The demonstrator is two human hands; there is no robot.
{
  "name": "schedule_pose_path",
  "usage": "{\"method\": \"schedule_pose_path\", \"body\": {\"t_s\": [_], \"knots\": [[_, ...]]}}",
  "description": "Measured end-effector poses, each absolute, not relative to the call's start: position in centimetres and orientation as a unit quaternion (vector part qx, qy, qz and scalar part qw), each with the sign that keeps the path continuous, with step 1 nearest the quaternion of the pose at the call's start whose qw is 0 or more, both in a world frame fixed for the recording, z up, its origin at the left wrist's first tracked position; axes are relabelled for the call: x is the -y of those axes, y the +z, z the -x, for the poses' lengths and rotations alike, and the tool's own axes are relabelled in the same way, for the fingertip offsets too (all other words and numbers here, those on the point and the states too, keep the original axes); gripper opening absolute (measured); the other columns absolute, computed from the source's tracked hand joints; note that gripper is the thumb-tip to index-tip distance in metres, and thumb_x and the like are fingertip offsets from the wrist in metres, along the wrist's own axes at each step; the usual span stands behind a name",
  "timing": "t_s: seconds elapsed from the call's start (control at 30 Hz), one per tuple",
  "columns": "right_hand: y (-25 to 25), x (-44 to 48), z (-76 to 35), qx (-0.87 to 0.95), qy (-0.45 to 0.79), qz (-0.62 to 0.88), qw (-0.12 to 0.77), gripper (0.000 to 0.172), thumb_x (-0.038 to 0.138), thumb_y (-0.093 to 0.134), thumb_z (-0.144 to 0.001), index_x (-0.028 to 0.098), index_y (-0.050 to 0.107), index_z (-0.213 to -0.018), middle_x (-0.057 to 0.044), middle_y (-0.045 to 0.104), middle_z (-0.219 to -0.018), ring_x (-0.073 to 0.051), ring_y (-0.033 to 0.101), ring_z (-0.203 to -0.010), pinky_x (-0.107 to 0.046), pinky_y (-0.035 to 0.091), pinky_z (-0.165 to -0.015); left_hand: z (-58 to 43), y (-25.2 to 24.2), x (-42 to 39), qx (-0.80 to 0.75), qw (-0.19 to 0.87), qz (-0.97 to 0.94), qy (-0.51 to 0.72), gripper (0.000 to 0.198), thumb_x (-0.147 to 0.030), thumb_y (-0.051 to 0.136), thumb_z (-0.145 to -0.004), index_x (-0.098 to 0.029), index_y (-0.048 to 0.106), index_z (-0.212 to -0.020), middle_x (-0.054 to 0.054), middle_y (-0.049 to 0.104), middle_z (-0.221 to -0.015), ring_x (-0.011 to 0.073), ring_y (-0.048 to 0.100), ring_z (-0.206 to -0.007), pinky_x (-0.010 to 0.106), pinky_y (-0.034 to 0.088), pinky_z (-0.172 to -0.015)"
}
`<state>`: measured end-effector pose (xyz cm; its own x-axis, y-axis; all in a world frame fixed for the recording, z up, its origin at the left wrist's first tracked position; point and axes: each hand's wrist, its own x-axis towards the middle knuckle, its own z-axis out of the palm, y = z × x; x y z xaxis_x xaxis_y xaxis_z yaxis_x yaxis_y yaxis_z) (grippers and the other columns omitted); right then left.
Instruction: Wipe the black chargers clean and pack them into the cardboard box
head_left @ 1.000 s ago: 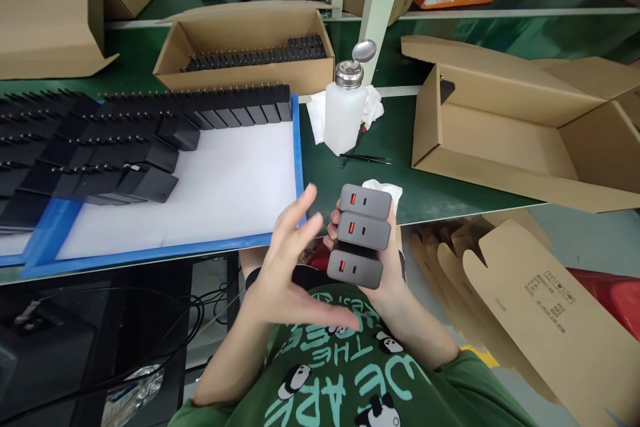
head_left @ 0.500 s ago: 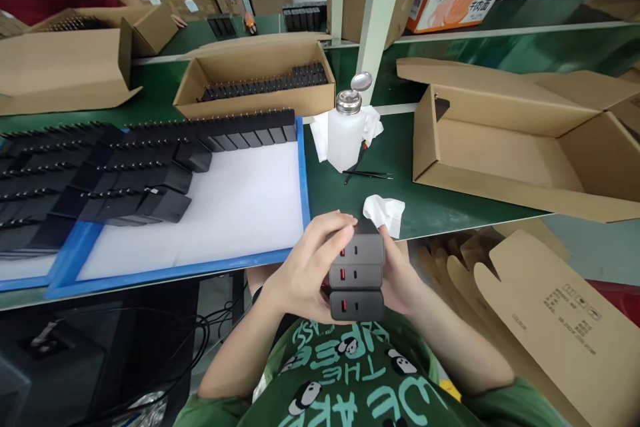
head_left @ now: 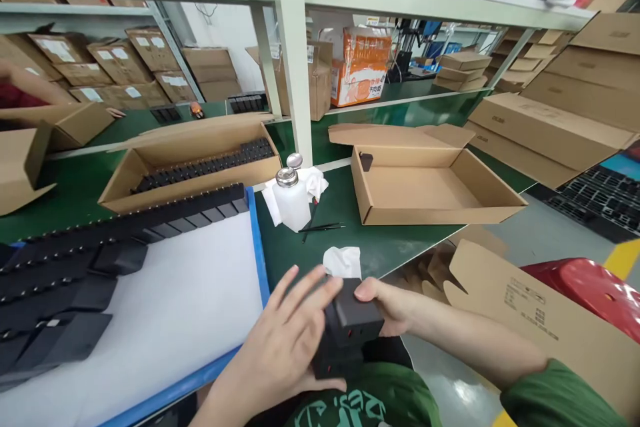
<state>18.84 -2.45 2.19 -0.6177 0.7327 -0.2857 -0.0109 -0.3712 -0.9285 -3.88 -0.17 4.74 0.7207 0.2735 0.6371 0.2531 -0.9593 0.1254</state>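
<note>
Black chargers (head_left: 357, 314) are stacked between my two hands in front of my body, their small red ports facing me. My right hand (head_left: 390, 307) grips the upper charger from the right, thumb on its top. My left hand (head_left: 290, 330) holds the stack from the left, with the thumb under the lower chargers (head_left: 335, 360) and the other fingers raised and spread near the top. Those fingers and the palm partly hide the stack. A crumpled white tissue (head_left: 343, 262) lies just beyond the chargers.
On the left stands a blue-edged white tray (head_left: 200, 280) with rows of black chargers (head_left: 60, 274). Ahead are a pump bottle (head_left: 293, 204), black tweezers (head_left: 323, 227) and a carton of chargers (head_left: 115, 190). An open carton (head_left: 415, 214) holds one black piece. Flattened cardboard (head_left: 500, 307) leans at right.
My view has tilted up and turned right. The stack has tipped, with the upper charger shifted from the lower ones. My left fingers have lifted and spread.
</note>
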Motion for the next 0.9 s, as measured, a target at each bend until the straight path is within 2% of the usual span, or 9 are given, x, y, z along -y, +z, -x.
{"method": "schedule_pose_path", "body": {"t_s": [0.1,0.2,0.27,0.33,0.4,0.47,0.73,0.8,0.9], "knots": [[5.8,0.5,-22.3,0.494,0.7,0.366,0.363,0.074,0.068,0.044,-0.075,0.016,0.052,-0.128,-0.014,0.068,-0.112,-0.025,0.069,-0.094,-0.038,0.056,-0.077,5.2,4.2,-0.7,-0.237,0.019,-0.895,0.378,0.143,-0.059,0.084,-0.067,-0.013,-0.018,-0.156,0.033,0.035,-0.153,0.0426,0.036,-0.146,0.068,0.034,-0.112],[9.8,-3.3,-27.9,0.623,0.427,0.452,0.475,0.087,0.061,0.068,-0.072,0.026,0.033,-0.144,-0.013,0.055,-0.135,-0.028,0.064,-0.107,-0.043,0.056,-0.087,6.9,3.0,-1.2,-0.337,0.049,-0.858,0.384,0.136,-0.052,0.081,-0.075,-0.017,-0.024,-0.154,0.034,0.034,-0.154,0.0426,0.039,-0.144,0.066,0.043,-0.105],[11.1,-6.7,-31.8,0.694,0.181,0.551,0.427,0.096,0.053,0.078,-0.07,0.027,0.028,-0.149,-0.014,0.045,-0.143,-0.033,0.054,-0.123,-0.052,0.044,-0.108,7.7,2.0,-1.5,-0.399,0.083,-0.837,0.365,0.125,-0.045,0.074,-0.084,-0.02,-0.027,-0.154,0.032,0.034,-0.154,0.0423,0.04,-0.143,0.064,0.047,-0.101],[10.9,-10.3,-35.0,0.756,0.015,0.565,0.33,0.103,0.052,0.079,-0.067,0.022,0.028,-0.151,-0.018,0.041,-0.145,-0.043,0.039,-0.136,-0.064,0.031,-0.115,8.1,0.9,-1.7,-0.444,0.119,-0.818,0.345,0.117,-0.044,0.068,-0.088,-0.021,-0.027,-0.154,0.03,0.034,-0.155,0.0428,0.042,-0.142,0.064,0.048,-0.099],[9.2,-13.6,-37.1,0.803,-0.002,0.541,0.248,0.103,0.05,0.078,-0.067,0.017,0.029,-0.151,-0.022,0.043,-0.142,-0.046,0.038,-0.135,-0.069,0.028,-0.113,8.3,-0.1,-1.9,-0.465,0.14,-0.811,0.327,0.112,-0.044,0.064,-0.09,-0.022,-0.025,-0.155,0.026,0.037,-0.155,0.0421,0.044,-0.14,0.064,0.048,-0.1],[7.0,-16.3,-38.2,0.83,0.024,0.516,0.209,0.103,0.049,0.079,-0.064,0.016,0.033,-0.149,-0.022,0.048,-0.139,-0.044,0.045,-0.131,-0.064,0.035,-0.111,8.2,-0.6,-2.1,-0.468,0.141,-0.813,0.318,0.11,-0.045,0.063,-0.09,-0.024,-0.023,-0.155,0.024,0.04,-0.154,0.0413,0.045,-0.14,0.064,0.046,-0.103],[2.7,-21.1,-38.9,0.858,0.071,0.479,0.172,0.103,0.046,0.082,-0.066,0.019,0.031,-0.152,-0.019,0.04,-0.149,-0.038,0.039,-0.141,-0.053,0.038,-0.115,7.0,-0.7,-2.0,-0.527,0.19,-0.769,0.309,0.096,-0.05,0.05,-0.096,-0.026,-0.021,-0.156,0.017,0.037,-0.157,0.0402,0.043,-0.141,0.068,0.036,-0.112],[2.5,-21.0,-39.4,0.841,0.072,0.503,0.185,0.098,0.047,0.08,-0.07,0.02,0.032,-0.151,-0.019,0.039,-0.146,-0.037,0.039,-0.14,-0.054,0.039,-0.114,6.9,-0.7,-2.2,-0.536,0.199,-0.758,0.312,0.096,-0.053,0.05,-0.094,-0.028,-0.018,-0.157,0.016,0.039,-0.156,0.0393,0.046,-0.139,0.067,0.037,-0.113],[2.1,-20.0,-39.7,0.826,0.085,0.525,0.188,0.077,0.047,0.074,-0.078,0.019,0.043,-0.142,-0.017,0.044,-0.134,-0.033,0.051,-0.127,-0.05,0.046,-0.108,6.6,-0.6,-2.6,-0.559,0.207,-0.742,0.307,0.087,-0.056,0.048,-0.094,-0.03,-0.001,-0.16,0.014,0.042,-0.153,0.039,0.047,-0.138,0.067,0.034,-0.115]]}}
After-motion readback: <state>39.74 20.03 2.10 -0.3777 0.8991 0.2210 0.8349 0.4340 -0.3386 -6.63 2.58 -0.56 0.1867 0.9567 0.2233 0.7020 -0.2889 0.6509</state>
